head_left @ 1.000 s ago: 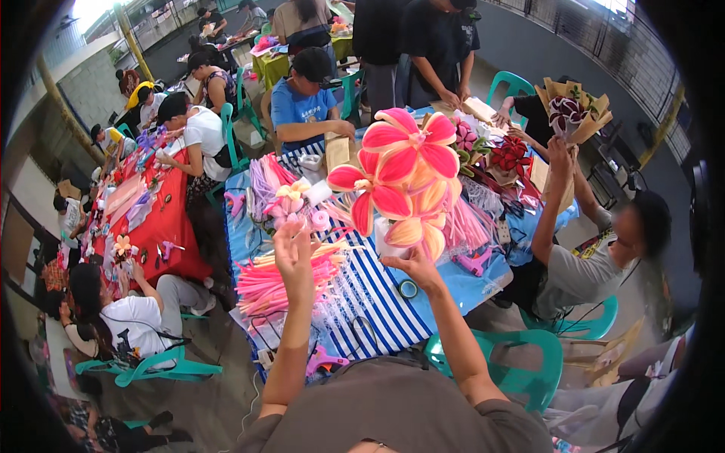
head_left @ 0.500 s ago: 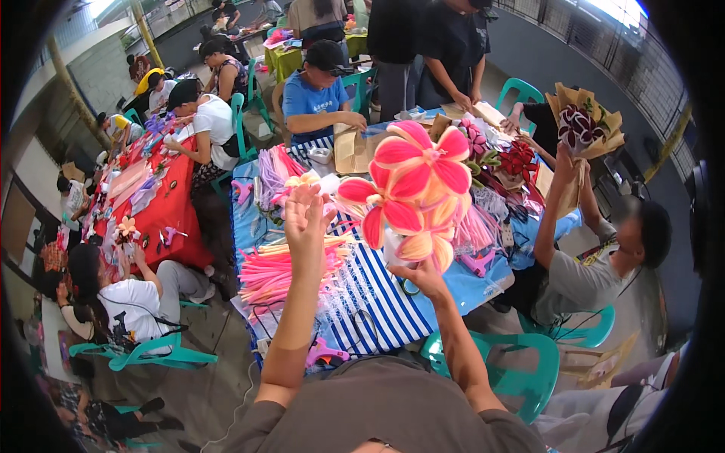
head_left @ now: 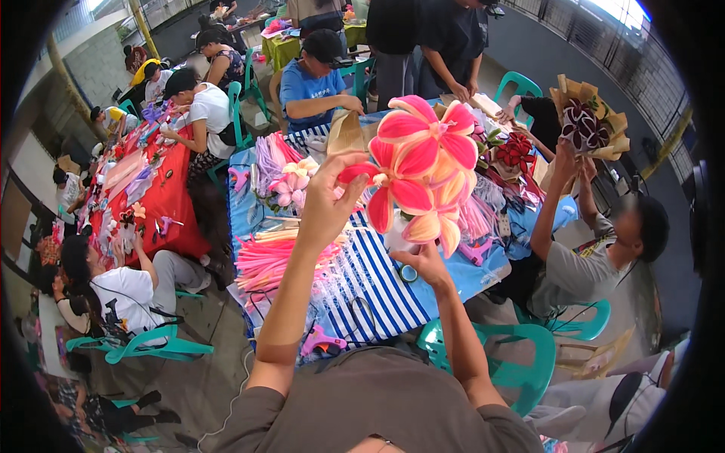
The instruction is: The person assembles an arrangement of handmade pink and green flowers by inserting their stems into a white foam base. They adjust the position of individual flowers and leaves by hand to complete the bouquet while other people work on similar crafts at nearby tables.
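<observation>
A bunch of large artificial flowers (head_left: 427, 170), with red-pink petals edged in cream and paler orange ones, is held up over the table in front of me. My right hand (head_left: 427, 266) grips it from below, where the blooms hide most of the stems. At the left side of the bunch, my left hand (head_left: 336, 198) has its fingers closed around an outer petal of the leftmost bloom. Beneath my left forearm lies a pile of pink and cream fuzzy craft stems (head_left: 283, 260). A roll of green tape (head_left: 408, 273) is close to my right thumb.
The table has a blue-and-white striped cloth (head_left: 381, 302). Glue guns, one pink (head_left: 321, 341) near me, lie on it. A green plastic chair (head_left: 521, 362) is at my right. Someone at the right raises a wrapped dark-red bouquet (head_left: 585, 124). Another person (head_left: 313, 94) works across the table.
My left hand has moved right and up, from open beside the bunch to closed around an outer petal. The bunch has shifted slightly right and up in view.
</observation>
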Tool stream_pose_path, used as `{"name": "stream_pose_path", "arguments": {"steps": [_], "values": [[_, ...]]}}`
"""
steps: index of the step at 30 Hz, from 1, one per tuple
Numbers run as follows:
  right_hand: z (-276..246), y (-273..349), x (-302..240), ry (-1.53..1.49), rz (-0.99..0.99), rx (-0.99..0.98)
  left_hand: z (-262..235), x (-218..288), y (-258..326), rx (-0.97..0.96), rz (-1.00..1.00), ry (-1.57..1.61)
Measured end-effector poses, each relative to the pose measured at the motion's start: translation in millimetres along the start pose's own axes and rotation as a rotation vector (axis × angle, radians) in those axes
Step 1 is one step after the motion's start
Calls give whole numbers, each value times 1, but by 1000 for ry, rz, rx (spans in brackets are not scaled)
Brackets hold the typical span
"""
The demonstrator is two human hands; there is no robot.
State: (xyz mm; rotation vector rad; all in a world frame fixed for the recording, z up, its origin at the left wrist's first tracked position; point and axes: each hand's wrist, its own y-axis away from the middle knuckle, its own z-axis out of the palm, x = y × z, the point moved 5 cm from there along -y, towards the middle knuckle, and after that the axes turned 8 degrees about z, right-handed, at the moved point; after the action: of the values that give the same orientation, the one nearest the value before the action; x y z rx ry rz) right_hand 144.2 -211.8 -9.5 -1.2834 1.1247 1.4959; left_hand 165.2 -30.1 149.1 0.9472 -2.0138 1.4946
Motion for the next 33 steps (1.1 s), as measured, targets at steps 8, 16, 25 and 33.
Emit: {"name": "stream_pose_path", "arguments": {"steps": [8, 16, 25, 33], "values": [[5, 2, -7, -103, 100, -123, -6, -61, 52, 319, -287, 268], [17, 1, -19, -108, 86, -194, 63, -38, 77, 61, -170, 252], [40, 12, -56, 12, -86, -133, 56, -20, 42, 24, 59, 18], [51, -1, -108, 27, -133, 82, 34, -9, -8, 25, -257, 558]]}}
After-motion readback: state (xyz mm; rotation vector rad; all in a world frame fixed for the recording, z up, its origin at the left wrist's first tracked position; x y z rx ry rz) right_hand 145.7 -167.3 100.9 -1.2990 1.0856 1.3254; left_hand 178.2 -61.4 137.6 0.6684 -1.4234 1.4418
